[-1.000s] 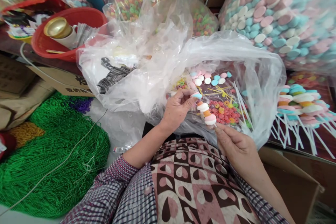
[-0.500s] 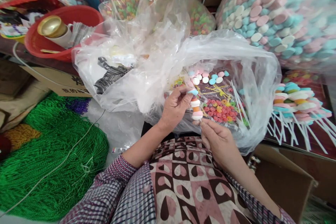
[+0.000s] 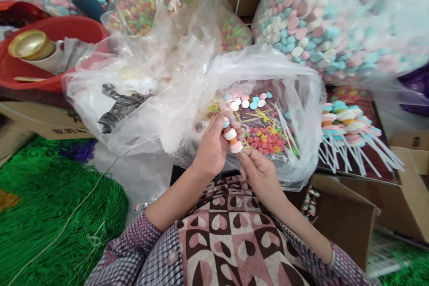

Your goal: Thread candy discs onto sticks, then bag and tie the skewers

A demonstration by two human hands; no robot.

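Observation:
My left hand is closed around a marshmallow candy skewer, its fingers behind the stack and the thumb along the side. The skewer stacks pink, white and blue marshmallows with orange pieces between them, and it tilts slightly. At its lower end my right hand pinches the stick, which is mostly hidden by the fingers. Just beyond both hands, an open plastic bag holds red and yellow candy rings, loose marshmallows, yellow sticks and white sticks.
Assembled marshmallow skewers lie in a pile at the right. Behind stand a large marshmallow bag and a bag of candy rings. A red basin is at left, green cord below it. An open cardboard box sits lower right.
The view has swung right, so surroundings appear further left. My left hand has gone from pinching the top marshmallow to wrapping around the stack's side. My right hand still pinches the lower end.

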